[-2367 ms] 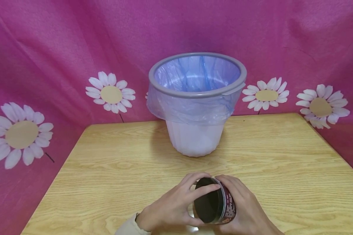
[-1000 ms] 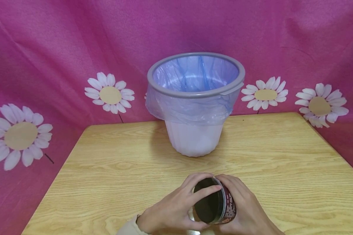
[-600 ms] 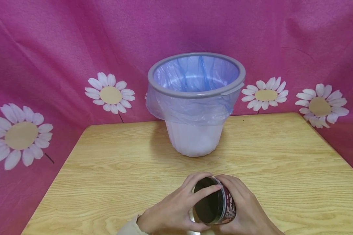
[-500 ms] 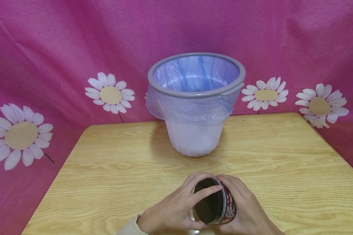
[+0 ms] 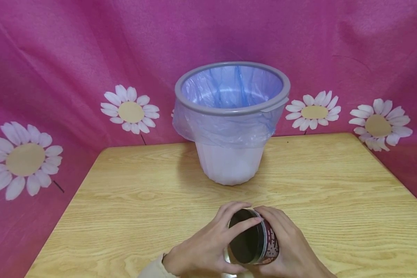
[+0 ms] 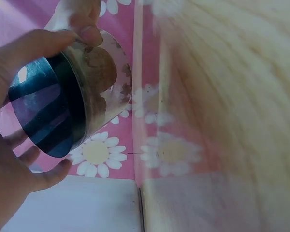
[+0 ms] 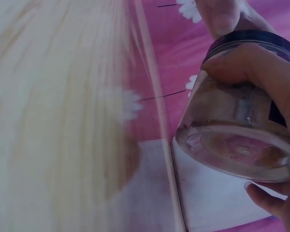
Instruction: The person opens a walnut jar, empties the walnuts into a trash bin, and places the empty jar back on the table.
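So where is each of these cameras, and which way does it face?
Head: worn on the head, facing forward and down at the table, the bin and the jar; it shows the left fingers, right fingers and a sleeve.
Left wrist: worn there, facing the jar's dark lid; left fingers, plus some right fingers at the top.
Right wrist: worn there, facing the jar's clear base; right fingers, plus some left fingers at the top.
Shared: both wrist views show the same jar, from opposite ends.

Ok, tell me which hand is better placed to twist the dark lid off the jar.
The left hand, I'd judge: its fingers reach around the dark lid, while the right hand grips the clear jar body and could steady it.
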The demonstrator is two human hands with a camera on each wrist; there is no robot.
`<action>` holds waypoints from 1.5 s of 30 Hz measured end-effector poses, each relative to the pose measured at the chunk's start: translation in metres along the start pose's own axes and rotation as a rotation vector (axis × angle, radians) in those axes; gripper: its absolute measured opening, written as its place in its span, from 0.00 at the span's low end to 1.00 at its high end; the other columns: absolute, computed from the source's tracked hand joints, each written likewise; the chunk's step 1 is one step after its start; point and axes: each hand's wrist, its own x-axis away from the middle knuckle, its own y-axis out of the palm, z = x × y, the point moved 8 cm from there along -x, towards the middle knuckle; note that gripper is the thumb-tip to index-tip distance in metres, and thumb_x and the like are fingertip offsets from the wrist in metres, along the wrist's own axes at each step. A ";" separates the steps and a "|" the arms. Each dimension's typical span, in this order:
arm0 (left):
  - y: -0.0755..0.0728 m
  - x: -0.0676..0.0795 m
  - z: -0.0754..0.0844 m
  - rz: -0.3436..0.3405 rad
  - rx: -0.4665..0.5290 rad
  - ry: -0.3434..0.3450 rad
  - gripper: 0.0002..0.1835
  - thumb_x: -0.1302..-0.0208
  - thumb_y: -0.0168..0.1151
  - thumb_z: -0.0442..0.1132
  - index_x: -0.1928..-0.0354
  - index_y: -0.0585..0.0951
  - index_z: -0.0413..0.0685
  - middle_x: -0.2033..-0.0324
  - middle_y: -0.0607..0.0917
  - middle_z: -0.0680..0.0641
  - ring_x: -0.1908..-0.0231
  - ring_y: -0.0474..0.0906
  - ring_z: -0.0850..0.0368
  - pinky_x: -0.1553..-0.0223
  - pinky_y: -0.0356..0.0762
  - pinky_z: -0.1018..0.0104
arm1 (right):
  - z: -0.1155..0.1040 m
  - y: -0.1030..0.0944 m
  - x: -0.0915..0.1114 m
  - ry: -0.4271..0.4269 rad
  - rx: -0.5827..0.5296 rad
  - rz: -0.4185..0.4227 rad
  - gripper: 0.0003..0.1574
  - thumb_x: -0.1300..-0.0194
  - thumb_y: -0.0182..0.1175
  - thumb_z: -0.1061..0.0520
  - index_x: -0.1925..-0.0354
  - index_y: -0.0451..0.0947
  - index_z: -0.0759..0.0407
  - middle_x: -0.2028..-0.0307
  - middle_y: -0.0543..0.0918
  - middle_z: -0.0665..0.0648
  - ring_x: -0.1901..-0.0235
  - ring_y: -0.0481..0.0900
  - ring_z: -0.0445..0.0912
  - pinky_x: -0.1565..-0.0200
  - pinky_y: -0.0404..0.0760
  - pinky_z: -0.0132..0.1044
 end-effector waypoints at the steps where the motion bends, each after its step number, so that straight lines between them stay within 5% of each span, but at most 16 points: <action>1: 0.001 0.000 -0.001 -0.007 0.003 -0.006 0.55 0.57 0.77 0.50 0.27 0.56 0.54 0.29 0.51 0.45 0.31 0.50 0.50 0.34 0.61 0.60 | 0.000 0.000 -0.001 -0.007 -0.003 0.006 0.72 0.82 0.82 0.45 0.34 0.65 0.58 0.42 0.74 0.52 0.45 0.72 0.47 0.42 0.70 0.29; 5: -0.002 0.000 -0.005 0.012 0.017 -0.018 0.57 0.60 0.79 0.45 0.28 0.57 0.54 0.30 0.55 0.44 0.32 0.53 0.52 0.36 0.64 0.61 | -0.001 -0.002 -0.008 -0.032 -0.016 0.009 0.73 0.84 0.81 0.47 0.33 0.65 0.56 0.41 0.73 0.50 0.44 0.72 0.45 0.41 0.65 0.24; 15: -0.017 -0.001 -0.017 0.131 -0.017 -0.103 0.56 0.63 0.80 0.49 0.29 0.60 0.54 0.34 0.61 0.44 0.36 0.60 0.53 0.40 0.70 0.63 | 0.001 0.000 -0.033 -0.128 -0.009 -0.033 0.70 0.86 0.79 0.47 0.38 0.68 0.64 0.44 0.75 0.54 0.47 0.73 0.47 0.41 0.68 0.32; 24: -0.035 -0.004 -0.019 0.181 -0.017 -0.064 0.52 0.61 0.79 0.49 0.31 0.63 0.52 0.34 0.62 0.44 0.36 0.61 0.51 0.39 0.69 0.60 | 0.001 0.002 -0.057 -0.116 -0.046 -0.125 0.70 0.82 0.78 0.43 0.35 0.66 0.57 0.44 0.75 0.50 0.45 0.72 0.44 0.45 0.75 0.42; 39: -0.045 0.000 -0.019 0.247 -0.059 -0.048 0.52 0.63 0.80 0.56 0.33 0.67 0.52 0.36 0.67 0.44 0.38 0.66 0.52 0.40 0.70 0.60 | 0.000 0.005 -0.063 -0.115 -0.065 -0.157 0.71 0.82 0.79 0.44 0.34 0.65 0.54 0.43 0.74 0.49 0.44 0.72 0.44 0.44 0.74 0.43; 45: -0.043 -0.002 -0.020 0.222 -0.073 -0.056 0.52 0.61 0.79 0.57 0.32 0.67 0.52 0.36 0.66 0.44 0.38 0.65 0.53 0.38 0.68 0.62 | 0.002 0.006 -0.061 -0.089 -0.071 -0.160 0.71 0.82 0.80 0.44 0.34 0.65 0.54 0.42 0.74 0.48 0.44 0.71 0.44 0.44 0.74 0.43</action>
